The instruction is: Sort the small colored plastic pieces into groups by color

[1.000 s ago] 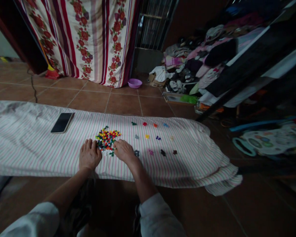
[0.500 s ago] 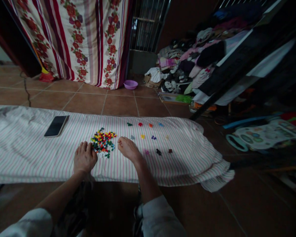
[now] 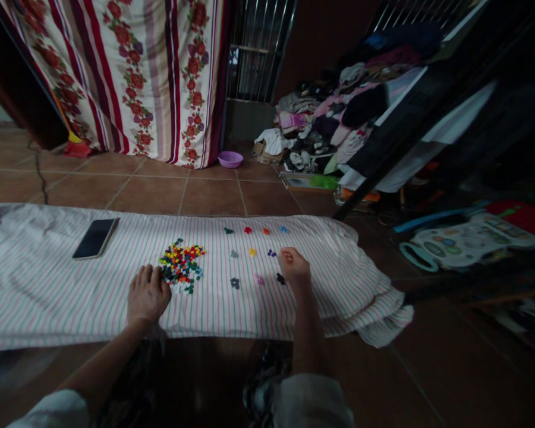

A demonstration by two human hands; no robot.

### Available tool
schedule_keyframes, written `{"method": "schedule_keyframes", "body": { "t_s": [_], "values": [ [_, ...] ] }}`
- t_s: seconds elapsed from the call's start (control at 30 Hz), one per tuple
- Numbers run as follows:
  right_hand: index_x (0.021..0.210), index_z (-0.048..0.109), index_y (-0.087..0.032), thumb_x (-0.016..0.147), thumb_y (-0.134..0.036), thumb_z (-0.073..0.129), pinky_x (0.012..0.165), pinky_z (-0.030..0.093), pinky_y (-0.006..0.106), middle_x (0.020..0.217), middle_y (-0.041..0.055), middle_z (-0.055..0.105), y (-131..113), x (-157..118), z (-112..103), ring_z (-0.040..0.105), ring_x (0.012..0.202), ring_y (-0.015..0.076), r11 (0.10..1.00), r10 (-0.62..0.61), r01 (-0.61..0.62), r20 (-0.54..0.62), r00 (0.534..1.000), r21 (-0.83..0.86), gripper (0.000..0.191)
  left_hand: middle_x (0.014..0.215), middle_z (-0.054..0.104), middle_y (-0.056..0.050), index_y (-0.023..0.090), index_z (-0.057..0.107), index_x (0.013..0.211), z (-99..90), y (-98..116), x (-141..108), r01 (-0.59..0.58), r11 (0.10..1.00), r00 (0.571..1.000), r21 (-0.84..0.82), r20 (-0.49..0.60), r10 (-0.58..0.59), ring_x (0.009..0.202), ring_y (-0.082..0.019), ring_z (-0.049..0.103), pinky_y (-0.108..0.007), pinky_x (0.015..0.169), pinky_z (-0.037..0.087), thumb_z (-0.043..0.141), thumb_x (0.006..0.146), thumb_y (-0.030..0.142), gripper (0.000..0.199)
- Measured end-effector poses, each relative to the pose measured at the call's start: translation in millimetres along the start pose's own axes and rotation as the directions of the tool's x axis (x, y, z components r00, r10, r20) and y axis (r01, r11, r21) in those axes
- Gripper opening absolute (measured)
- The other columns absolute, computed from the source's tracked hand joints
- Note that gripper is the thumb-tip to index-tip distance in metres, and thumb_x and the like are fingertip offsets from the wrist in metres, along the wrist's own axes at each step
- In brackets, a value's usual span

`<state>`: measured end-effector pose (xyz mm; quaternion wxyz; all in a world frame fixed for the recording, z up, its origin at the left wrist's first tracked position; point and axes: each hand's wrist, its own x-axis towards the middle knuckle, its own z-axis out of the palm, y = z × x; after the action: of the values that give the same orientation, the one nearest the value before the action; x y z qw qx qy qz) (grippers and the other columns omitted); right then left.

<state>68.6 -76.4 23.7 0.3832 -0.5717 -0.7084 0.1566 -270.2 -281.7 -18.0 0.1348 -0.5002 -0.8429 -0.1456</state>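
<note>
A heap of tiny multicoloured beads or blocks (image 3: 181,263) lies on the striped cloth (image 3: 93,303). At its left edge rests my left hand (image 3: 149,295), palm down with the fingers laid on the cloth. My right hand (image 3: 296,266) is closed in a pinch, right of a small purple group (image 3: 271,253); whatever its fingers hold is too small to make out. Small one-colour groups stand in rows: green (image 3: 229,230), red (image 3: 248,230), orange (image 3: 266,231), blue (image 3: 284,229), light grey (image 3: 234,254), yellow (image 3: 252,252), dark grey (image 3: 235,283), pink (image 3: 259,279) and black (image 3: 280,279).
A phone (image 3: 95,239) lies on the cloth at left. Beyond are a floral curtain (image 3: 160,83), a purple basin (image 3: 230,159) and a red broom (image 3: 77,147). A clothes heap (image 3: 325,122) fills the back right; a baby walker-like toy (image 3: 459,238) stands right.
My right hand has moved right, from beside the heap to the right end of the rows, covering the beige and brown groups. My left hand stays by the heap. The view has shifted slightly.
</note>
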Motion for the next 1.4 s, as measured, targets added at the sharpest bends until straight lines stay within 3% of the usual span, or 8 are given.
{"method": "schedule_keyframes", "body": {
  "t_s": [0.23,0.4,0.73,1.0,1.23,1.4],
  "values": [
    [0.080,0.068,-0.020,0.072,-0.032,0.056,0.071,0.046,0.026,0.075,0.0044,0.070,48,21,-26,0.064,0.074,0.0182,0.955,0.258,-0.262,-0.048,0.965,-0.139,0.019,0.130,0.053,-0.022,0.006,0.056,0.121,-1.4,1,0,-0.001,1.000,1.000,0.005,0.004,0.001,0.129,-0.033,0.041,-0.048,0.103,0.037,0.038,0.085,0.027,0.046],
    [0.083,0.071,-0.020,0.075,-0.027,0.058,0.073,0.045,0.025,0.081,0.0041,0.072,65,32,-30,0.065,0.080,0.0181,0.907,0.357,-0.346,-0.001,0.934,-0.241,0.017,0.129,0.054,-0.021,0.007,0.057,0.120,-1.4,2,1,0.001,1.000,1.000,0.018,0.000,-0.001,0.128,-0.033,0.043,-0.047,0.103,0.037,0.038,0.085,0.027,0.046],
    [0.082,0.072,-0.020,0.074,-0.032,0.063,0.073,0.046,0.025,0.088,0.0050,0.073,77,47,-21,0.066,0.085,0.0186,0.877,0.437,-0.400,0.097,0.894,-0.267,0.017,0.129,0.054,-0.021,0.007,0.057,0.119,-1.8,2,0,-0.001,1.000,1.000,-0.010,-0.005,0.001,0.128,-0.033,0.042,-0.047,0.104,0.036,0.038,0.084,0.027,0.044],
    [0.091,0.072,-0.021,0.072,-0.029,0.062,0.073,0.046,0.024,0.092,0.0050,0.073,82,49,-18,0.066,0.085,0.0183,0.865,0.463,-0.430,0.079,0.883,-0.258,0.023,0.131,0.052,-0.021,0.007,0.056,0.120,-1.2,3,0,0.013,1.000,1.000,-0.013,0.008,-0.013,0.130,-0.032,0.041,-0.046,0.105,0.034,0.038,0.084,0.027,0.045],
    [0.089,0.072,-0.020,0.072,-0.029,0.055,0.073,0.048,0.024,0.082,0.0029,0.072,85,39,-20,0.065,0.079,0.0168,0.916,0.393,-0.384,0.056,0.918,-0.117,0.025,0.131,0.053,-0.019,0.011,0.056,0.120,-3.6,3,1,0.019,0.999,1.000,-0.044,0.001,-0.019,0.131,-0.031,0.040,-0.047,0.105,0.035,0.040,0.083,0.027,0.044],
    [0.093,0.072,-0.018,0.073,-0.026,0.051,0.074,0.047,0.027,0.086,0.0060,0.071,74,36,-25,0.064,0.080,0.0190,0.906,0.396,-0.386,0.022,0.918,-0.174,0.030,0.133,0.052,-0.021,0.009,0.056,0.121,-3.8,3,1,0.049,0.995,0.999,-0.083,0.014,-0.048,0.131,-0.033,0.040,-0.048,0.106,0.033,0.040,0.082,0.027,0.045]
  ]
}}
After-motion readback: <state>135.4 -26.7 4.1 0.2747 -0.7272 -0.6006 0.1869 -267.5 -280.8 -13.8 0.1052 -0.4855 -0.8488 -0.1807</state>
